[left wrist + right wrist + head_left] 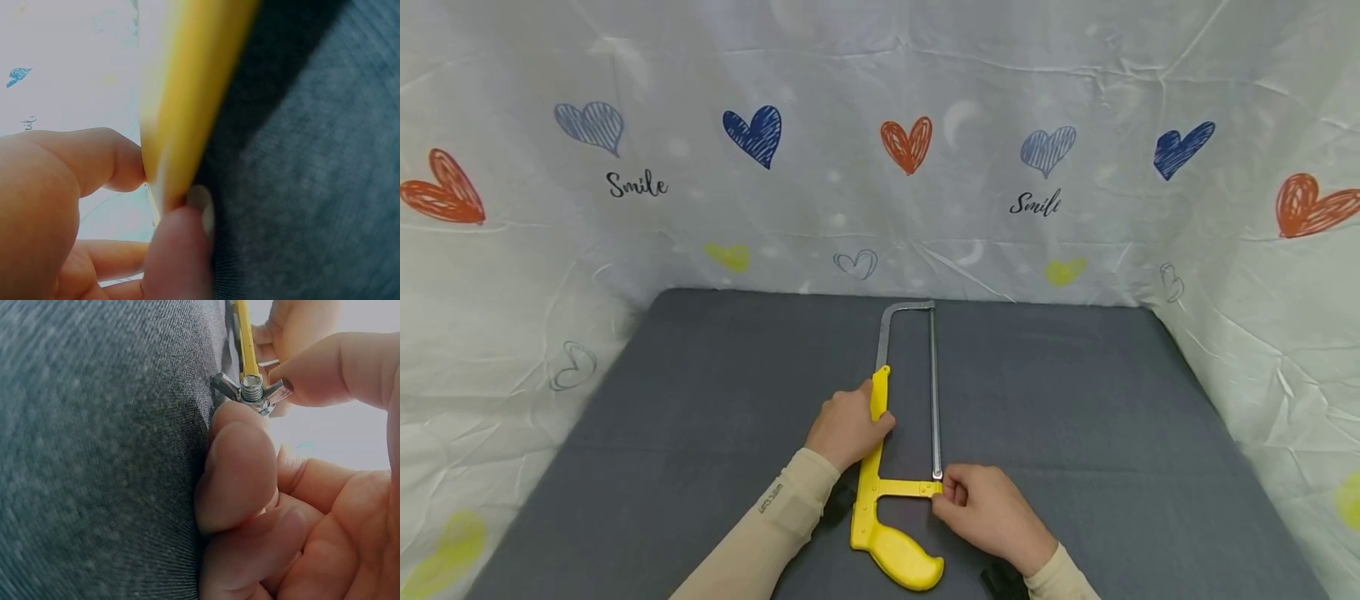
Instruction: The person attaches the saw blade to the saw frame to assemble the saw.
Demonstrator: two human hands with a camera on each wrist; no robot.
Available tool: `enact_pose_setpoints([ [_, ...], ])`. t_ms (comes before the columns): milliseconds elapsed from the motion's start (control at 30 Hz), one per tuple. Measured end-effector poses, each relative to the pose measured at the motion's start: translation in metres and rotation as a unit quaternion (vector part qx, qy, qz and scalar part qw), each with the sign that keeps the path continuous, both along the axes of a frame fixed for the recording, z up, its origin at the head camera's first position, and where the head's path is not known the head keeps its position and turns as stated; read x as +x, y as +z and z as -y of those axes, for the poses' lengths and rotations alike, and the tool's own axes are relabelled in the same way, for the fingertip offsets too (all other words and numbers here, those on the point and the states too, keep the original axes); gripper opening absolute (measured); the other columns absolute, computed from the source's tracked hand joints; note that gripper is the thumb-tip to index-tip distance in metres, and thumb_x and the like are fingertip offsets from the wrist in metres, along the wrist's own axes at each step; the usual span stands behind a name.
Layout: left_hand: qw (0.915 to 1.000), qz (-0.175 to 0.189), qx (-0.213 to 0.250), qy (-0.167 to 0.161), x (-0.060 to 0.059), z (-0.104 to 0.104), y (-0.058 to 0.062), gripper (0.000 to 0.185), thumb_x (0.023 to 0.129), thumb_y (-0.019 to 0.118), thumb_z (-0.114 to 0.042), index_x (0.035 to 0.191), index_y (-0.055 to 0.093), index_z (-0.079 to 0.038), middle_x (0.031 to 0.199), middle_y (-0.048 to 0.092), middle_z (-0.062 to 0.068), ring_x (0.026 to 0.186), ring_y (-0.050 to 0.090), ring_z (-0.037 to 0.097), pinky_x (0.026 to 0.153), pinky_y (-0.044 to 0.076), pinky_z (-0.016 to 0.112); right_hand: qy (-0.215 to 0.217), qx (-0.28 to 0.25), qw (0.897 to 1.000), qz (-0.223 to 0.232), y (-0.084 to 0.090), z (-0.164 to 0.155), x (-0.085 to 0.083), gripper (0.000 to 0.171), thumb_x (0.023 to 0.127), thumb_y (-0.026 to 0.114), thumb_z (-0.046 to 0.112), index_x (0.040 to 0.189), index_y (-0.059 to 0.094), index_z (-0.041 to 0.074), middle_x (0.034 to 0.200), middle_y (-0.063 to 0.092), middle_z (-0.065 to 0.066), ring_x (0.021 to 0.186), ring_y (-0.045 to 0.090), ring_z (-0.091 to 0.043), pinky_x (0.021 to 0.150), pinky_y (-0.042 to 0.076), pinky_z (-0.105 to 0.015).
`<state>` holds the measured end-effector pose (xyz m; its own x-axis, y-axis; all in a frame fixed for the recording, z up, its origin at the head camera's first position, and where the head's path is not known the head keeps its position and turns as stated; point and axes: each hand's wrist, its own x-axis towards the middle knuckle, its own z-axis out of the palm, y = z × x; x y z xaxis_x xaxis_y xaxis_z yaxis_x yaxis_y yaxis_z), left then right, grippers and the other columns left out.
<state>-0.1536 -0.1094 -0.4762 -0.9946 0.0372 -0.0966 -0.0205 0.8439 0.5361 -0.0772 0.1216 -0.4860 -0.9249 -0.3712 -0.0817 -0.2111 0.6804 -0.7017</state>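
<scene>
I see the hacksaw (891, 467) lying flat mid-counter (1075, 417). My left hand (847, 429) grips its yellow frame; my right hand (988, 512) pinches the wing nut (252, 392) by the handle.

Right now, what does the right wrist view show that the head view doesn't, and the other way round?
Only the right wrist view shows the metal wing nut on its threaded stud, pinched between fingertips.

Only the head view shows the whole hacksaw: blade, steel bow, yellow handle, and the left hand gripping the yellow frame bar, all lying on the grey table.

Both show the right hand at the blade's near end, the yellow frame and the grey surface.
</scene>
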Motion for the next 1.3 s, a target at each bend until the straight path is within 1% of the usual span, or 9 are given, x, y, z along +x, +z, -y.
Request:
enact_pose_setpoints([
  [100, 1.0000, -0.002, 0.003, 0.000, 0.0017, -0.0005, -0.0008, 0.073, 0.097, 0.069, -0.029, 0.159, 0.048, 0.004, 0.076, 0.065, 0.010, 0.053, 0.059, 0.016, 0.055, 0.056, 0.028, -0.002, 0.001, 1.000, 0.008, 0.0002, -0.0008, 0.0005, 0.025, 0.092, 0.076, 0.025, 0.071, 0.062, 0.024, 0.060, 0.051, 0.012, 0.047, 0.041, -0.005, 0.048, 0.034, -0.023],
  [200, 1.0000, 0.003, 0.004, -0.002, 0.0034, -0.0009, -0.0024, 0.073, 0.097, 0.069, -0.029, 0.159, 0.048, 0.004, 0.076, 0.064, 0.009, 0.053, 0.059, 0.016, 0.055, 0.056, 0.028, -0.002, 0.005, 1.000, 0.016, -0.0008, -0.0020, 0.0021, 0.025, 0.092, 0.077, 0.027, 0.071, 0.062, 0.024, 0.060, 0.052, 0.012, 0.047, 0.042, -0.005, 0.047, 0.035, -0.024],
  [367, 1.0000, -0.001, 0.006, -0.004, 0.0039, -0.0001, -0.0033, 0.073, 0.097, 0.069, -0.028, 0.159, 0.048, 0.005, 0.071, 0.060, 0.007, 0.051, 0.058, 0.016, 0.054, 0.054, 0.028, 0.002, -0.004, 1.000, 0.006, -0.0034, -0.0026, 0.0027, 0.024, 0.089, 0.073, 0.019, 0.070, 0.060, 0.024, 0.059, 0.049, 0.013, 0.047, 0.040, -0.004, 0.047, 0.033, -0.023],
  [533, 0.9999, -0.005, 0.009, -0.002, 0.0031, 0.0016, -0.0023, 0.072, 0.097, 0.070, -0.028, 0.158, 0.049, 0.005, 0.077, 0.066, 0.010, 0.053, 0.059, 0.016, 0.055, 0.056, 0.029, 0.008, -0.010, 1.000, -0.010, -0.0038, -0.0009, 0.0020, 0.024, 0.088, 0.072, 0.016, 0.070, 0.060, 0.025, 0.059, 0.047, 0.015, 0.047, 0.039, -0.003, 0.046, 0.033, -0.024],
  [633, 1.0000, -0.004, 0.007, -0.002, 0.0032, 0.0021, -0.0024, 0.072, 0.096, 0.070, -0.027, 0.157, 0.050, 0.005, 0.080, 0.068, 0.011, 0.053, 0.060, 0.016, 0.055, 0.056, 0.029, 0.008, -0.006, 1.000, 0.000, -0.0041, 0.0000, 0.0018, 0.022, 0.089, 0.073, 0.017, 0.072, 0.061, 0.024, 0.060, 0.048, 0.014, 0.047, 0.040, -0.004, 0.047, 0.033, -0.024],
  [800, 1.0000, -0.004, 0.007, -0.003, 0.0030, 0.0018, -0.0038, 0.072, 0.097, 0.070, -0.028, 0.157, 0.050, 0.005, 0.073, 0.062, 0.008, 0.052, 0.059, 0.016, 0.054, 0.055, 0.028, 0.004, -0.002, 1.000, 0.017, -0.0025, 0.0002, 0.0027, 0.020, 0.089, 0.075, 0.016, 0.074, 0.063, 0.023, 0.060, 0.049, 0.011, 0.048, 0.040, -0.004, 0.048, 0.032, -0.023],
  [900, 1.0000, -0.004, 0.009, -0.003, 0.0027, 0.0017, -0.0039, 0.072, 0.097, 0.069, -0.028, 0.157, 0.050, 0.005, 0.071, 0.061, 0.007, 0.051, 0.058, 0.016, 0.054, 0.055, 0.028, 0.005, 0.002, 1.000, 0.015, -0.0014, 0.0005, 0.0028, 0.020, 0.089, 0.074, 0.016, 0.074, 0.062, 0.022, 0.060, 0.047, 0.011, 0.048, 0.039, -0.004, 0.048, 0.032, -0.023],
  [1133, 1.0000, -0.004, 0.001, 0.000, 0.0002, 0.0025, -0.0019, 0.073, 0.097, 0.070, -0.029, 0.158, 0.049, 0.004, 0.083, 0.069, 0.012, 0.053, 0.060, 0.016, 0.055, 0.056, 0.028, 0.011, 0.004, 1.000, 0.006, 0.0008, 0.0021, 0.0008, 0.020, 0.089, 0.072, 0.014, 0.074, 0.062, 0.022, 0.059, 0.045, 0.012, 0.047, 0.038, -0.004, 0.047, 0.031, -0.023],
  [1300, 1.0000, -0.001, 0.003, -0.001, -0.0007, 0.0016, -0.0011, 0.073, 0.097, 0.070, -0.029, 0.159, 0.049, 0.004, 0.077, 0.065, 0.009, 0.053, 0.059, 0.016, 0.055, 0.055, 0.028, 0.013, 0.008, 1.000, 0.008, 0.0018, 0.0004, 0.0004, 0.020, 0.090, 0.072, 0.013, 0.075, 0.062, 0.022, 0.058, 0.044, 0.011, 0.047, 0.038, -0.004, 0.046, 0.031, -0.023],
])
